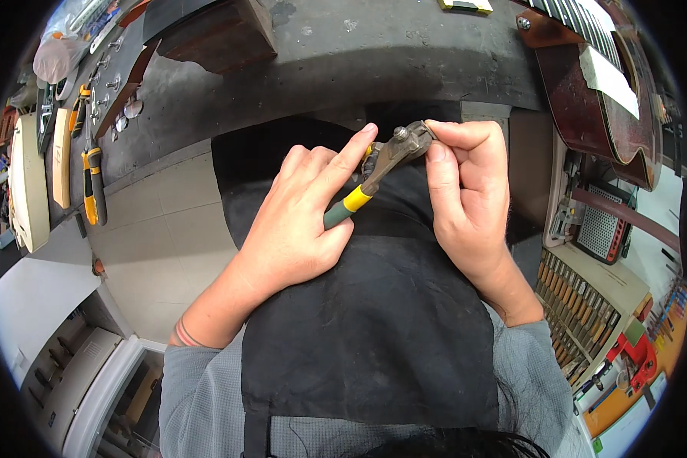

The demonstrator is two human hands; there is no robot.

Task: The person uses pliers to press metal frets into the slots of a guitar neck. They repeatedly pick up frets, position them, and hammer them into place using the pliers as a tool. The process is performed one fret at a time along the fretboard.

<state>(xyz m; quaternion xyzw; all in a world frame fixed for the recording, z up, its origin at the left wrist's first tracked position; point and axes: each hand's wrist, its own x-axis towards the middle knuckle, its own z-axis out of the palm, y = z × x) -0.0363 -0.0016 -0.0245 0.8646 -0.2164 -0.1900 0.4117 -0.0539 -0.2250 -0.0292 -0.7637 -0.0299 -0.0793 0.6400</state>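
Over the black apron [366, 320], my left hand [305, 206] grips heavy metal cutting pliers [389, 164] by their green and yellow handle, with the index finger raised along the far side. The jaws point up and to the right. At the jaws, my right hand [466, 183] has its thumb and index fingertip pinched on a small piece that is too small to make out; its other fingers are curled.
Dark workbench [359, 61] ahead; at left, yellow-black tools [93, 183] and a pale wooden block [61, 156]. A dark red guitar body [557, 91] stands at upper right. Below it are a rack of files [572, 313] and a red clamp [637, 351]. Left below, white cabinets [91, 366].
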